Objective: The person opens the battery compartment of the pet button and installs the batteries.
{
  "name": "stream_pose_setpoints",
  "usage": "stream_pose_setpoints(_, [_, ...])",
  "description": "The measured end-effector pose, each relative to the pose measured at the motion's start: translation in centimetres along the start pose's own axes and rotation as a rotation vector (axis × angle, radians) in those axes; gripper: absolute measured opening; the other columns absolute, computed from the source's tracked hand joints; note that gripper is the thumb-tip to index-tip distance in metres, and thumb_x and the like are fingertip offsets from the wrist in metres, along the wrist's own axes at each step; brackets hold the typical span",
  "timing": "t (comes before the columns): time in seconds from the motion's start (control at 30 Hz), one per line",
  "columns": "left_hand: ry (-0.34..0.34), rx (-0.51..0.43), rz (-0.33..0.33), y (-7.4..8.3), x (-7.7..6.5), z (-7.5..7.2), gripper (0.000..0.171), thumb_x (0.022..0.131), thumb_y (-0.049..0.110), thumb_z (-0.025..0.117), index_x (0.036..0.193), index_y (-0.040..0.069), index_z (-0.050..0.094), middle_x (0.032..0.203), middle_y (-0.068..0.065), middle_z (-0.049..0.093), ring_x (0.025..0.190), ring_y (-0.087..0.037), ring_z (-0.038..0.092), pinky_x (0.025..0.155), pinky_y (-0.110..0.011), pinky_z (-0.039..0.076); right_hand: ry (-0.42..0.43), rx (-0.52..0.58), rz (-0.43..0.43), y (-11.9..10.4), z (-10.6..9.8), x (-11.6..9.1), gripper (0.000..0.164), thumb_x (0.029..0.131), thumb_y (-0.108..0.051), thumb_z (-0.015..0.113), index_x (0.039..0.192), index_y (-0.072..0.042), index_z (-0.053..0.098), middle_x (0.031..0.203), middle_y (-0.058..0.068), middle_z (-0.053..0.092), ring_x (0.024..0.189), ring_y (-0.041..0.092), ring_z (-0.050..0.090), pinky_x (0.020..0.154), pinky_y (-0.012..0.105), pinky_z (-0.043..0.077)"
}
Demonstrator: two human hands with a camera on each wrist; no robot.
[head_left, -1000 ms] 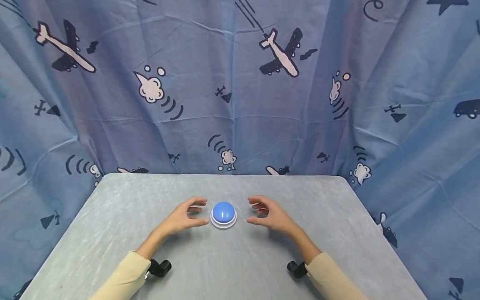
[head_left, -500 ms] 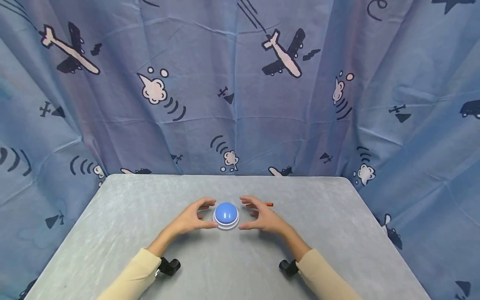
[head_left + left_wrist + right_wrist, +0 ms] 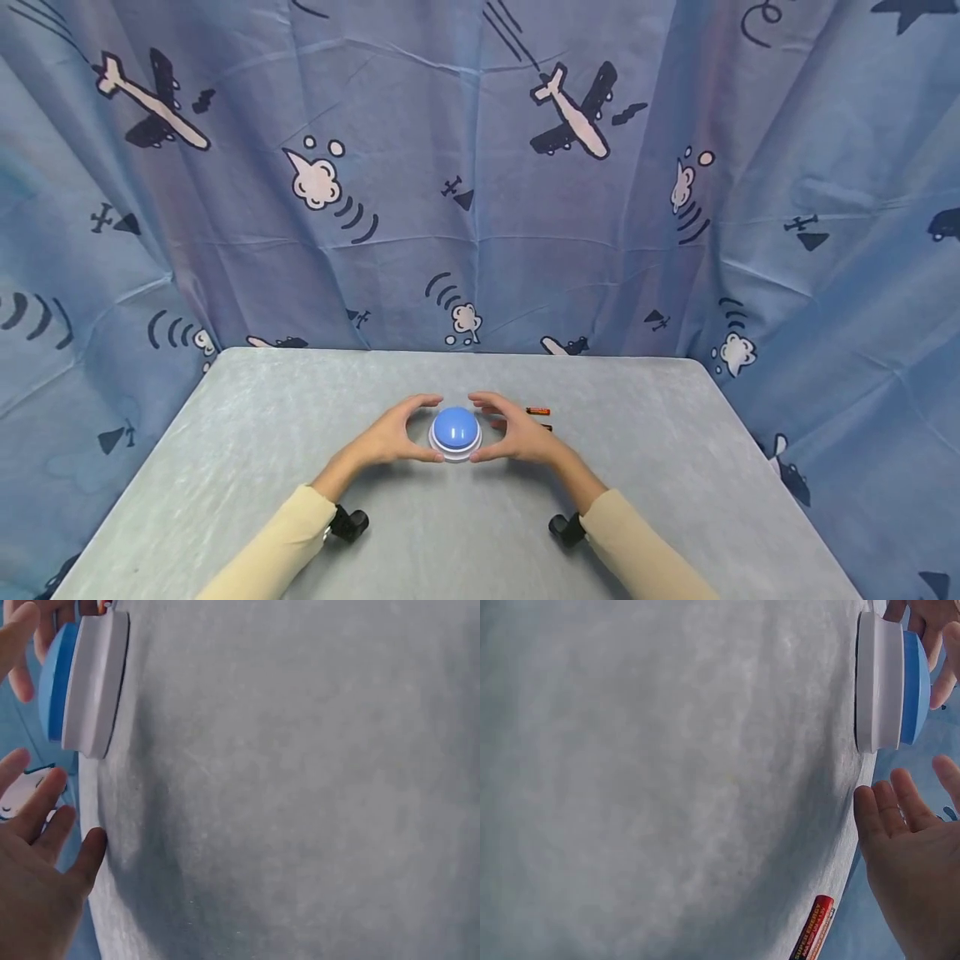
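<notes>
A round push button with a blue dome (image 3: 455, 427) and a white base (image 3: 96, 686) stands on the grey table. On its left side is my left hand (image 3: 396, 432), thumb and fingers spread in a curve around it. My right hand (image 3: 519, 433) mirrors this on the right. Both wrist views show a gap between the nearer fingers and the base. Neither hand holds anything. Beside the right hand lies a red battery (image 3: 815, 927), and another battery (image 3: 547, 427) is mostly covered by that hand.
The grey table (image 3: 300, 383) reaches back to a blue curtain (image 3: 390, 167) printed with airplanes. More curtain hangs at both sides. A black wrist camera (image 3: 349, 523) is strapped at the left sleeve, and another camera (image 3: 567, 530) at the right one.
Both hands have moved inward, closer to the button from either side. The batteries have come into sight from behind the right hand. The button stays in place on the table; the head view has shifted slightly.
</notes>
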State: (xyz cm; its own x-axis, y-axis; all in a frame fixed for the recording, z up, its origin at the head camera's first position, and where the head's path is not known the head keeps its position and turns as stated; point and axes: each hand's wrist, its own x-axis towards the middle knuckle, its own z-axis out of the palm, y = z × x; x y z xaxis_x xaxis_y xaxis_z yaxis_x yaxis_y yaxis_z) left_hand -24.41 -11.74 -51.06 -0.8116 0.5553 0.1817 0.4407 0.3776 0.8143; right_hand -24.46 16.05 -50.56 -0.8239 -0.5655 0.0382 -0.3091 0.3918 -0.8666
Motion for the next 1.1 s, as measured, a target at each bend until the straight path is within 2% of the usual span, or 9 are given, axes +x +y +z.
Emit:
stream_pose_setpoints(0.23, [0.005,0.077,-0.009,0.0,0.6,0.2,0.095,0.068,0.034,0.096,0.144,0.001,0.052,0.143,-0.012,0.054,0.135,-0.03,0.045,0.111,-0.049,0.034,-0.01,-0.011,0.009,0.0,0.2,0.4,0.096,0.075,-0.026,0.094,0.153,-0.004,0.041,0.152,0.016,0.044,0.138,0.035,0.041,0.11,0.05,0.036])
stream_pose_setpoints(0.43, [-0.013,0.097,-0.034,0.2,1.1,0.5,0.095,0.068,0.038,0.096,0.145,0.003,0.053,0.143,-0.014,0.053,0.135,-0.033,0.045,0.109,-0.052,0.035,-0.024,-0.015,-0.002,0.3,0.5,0.8,0.092,0.075,-0.024,0.094,0.151,-0.002,0.044,0.151,0.013,0.046,0.137,0.032,0.043,0.11,0.047,0.037])
stream_pose_setpoints(0.67, [-0.005,0.121,0.002,-0.3,1.4,0.9,0.081,0.071,0.029,0.095,0.135,-0.005,0.059,0.137,-0.018,0.057,0.129,-0.036,0.05,0.108,-0.052,0.036,-0.02,-0.027,-0.025,0.3,1.0,1.1,0.075,0.08,-0.017,0.09,0.143,0.001,0.054,0.141,0.013,0.056,0.128,0.03,0.054,0.103,0.043,0.045])
stream_pose_setpoints(0.83, [0.023,0.11,-0.014,0.1,1.5,1.1,0.068,0.075,0.022,0.093,0.129,-0.007,0.064,0.133,-0.02,0.06,0.127,-0.038,0.052,0.108,-0.053,0.037,0.013,-0.035,0.005,0.0,1.1,1.1,0.066,0.082,-0.013,0.088,0.139,0.002,0.058,0.137,0.016,0.059,0.124,0.032,0.057,0.1,0.044,0.048])
stream_pose_setpoints(1.1, [0.057,0.054,-0.004,-0.4,1.4,1.2,0.063,0.073,0.019,0.094,0.126,-0.003,0.067,0.127,-0.014,0.065,0.121,-0.032,0.058,0.103,-0.048,0.043,0.035,-0.04,-0.007,0.0,1.1,1.3,0.064,0.08,-0.012,0.089,0.137,0.001,0.061,0.134,0.014,0.062,0.122,0.031,0.059,0.099,0.042,0.048])
